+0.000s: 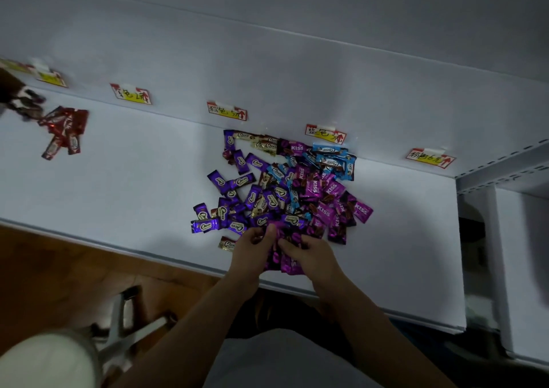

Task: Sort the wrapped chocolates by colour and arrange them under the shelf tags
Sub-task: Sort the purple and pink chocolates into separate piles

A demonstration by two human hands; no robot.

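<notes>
Left hand: the left hand (251, 246) reaches over the front edge of the shelf, palm down, fingers curled. The thumb and fingers pinch at the near edge of the pile; which wrapper they hold I cannot tell.

Right hand: the right hand (309, 252) lies just beside the left one, fingers bent and closed on a bunch of magenta chocolates (286, 264), which hang under the palm at the shelf front.

Forearms: both are bare and come up from the lower middle of the view, close together at the wrists.

Shelf: the white shelf board (133, 180) carries all the sweets; no box or tray holds them.

Mixed pile: the mixed pile (282, 191) lies in the middle of the board, touching both hands. Purple wrappers are mostly on its left, magenta ones on its right, blue ones (332, 157) at the back against the wall, with some gold ones between.

Red group: the red chocolates (64, 128) lie apart, far to the left.

Shelf tags: the shelf tags (227, 111) stand in a row along the back wall, with handwritten signs and red arrows.
</notes>
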